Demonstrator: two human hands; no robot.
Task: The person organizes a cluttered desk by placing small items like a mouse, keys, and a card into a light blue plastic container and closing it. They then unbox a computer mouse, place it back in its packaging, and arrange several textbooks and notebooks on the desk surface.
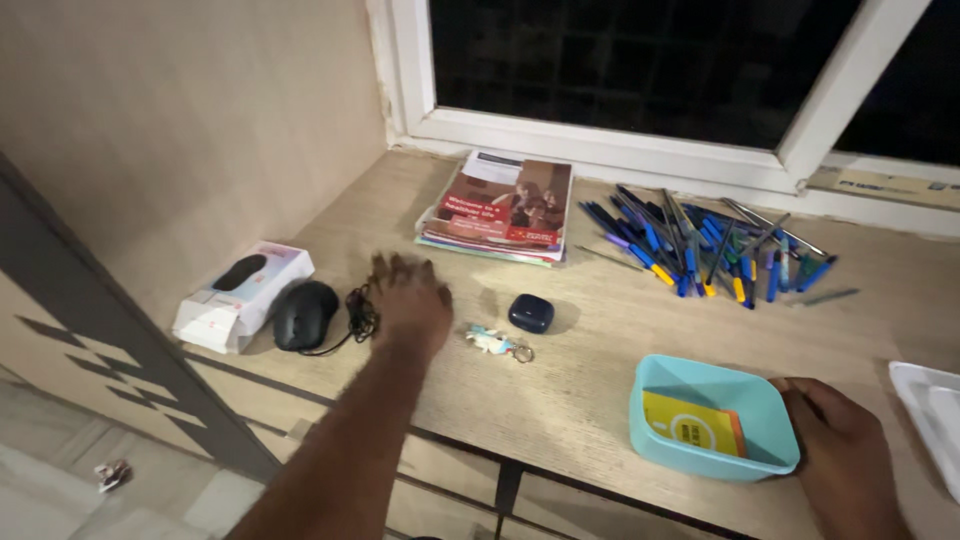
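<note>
My left hand [410, 300] is stretched over the wooden desk [580, 380], fingers spread and blurred, empty, hovering just right of a black computer mouse [304, 314] and its coiled cable [360, 315]. A small keychain [497, 343] and a dark blue earbud case [530, 313] lie just right of that hand. My right hand [845, 455] rests against the right side of a light blue plastic tray [712, 418] near the desk's front edge. The tray holds a small yellow booklet [692, 425].
A white mouse box [240, 295] lies at the left by the wall. A stack of magazines [500, 208] sits below the window. Several blue pens [705, 243] are heaped at the back right. A white tray [930, 425] shows at the right edge.
</note>
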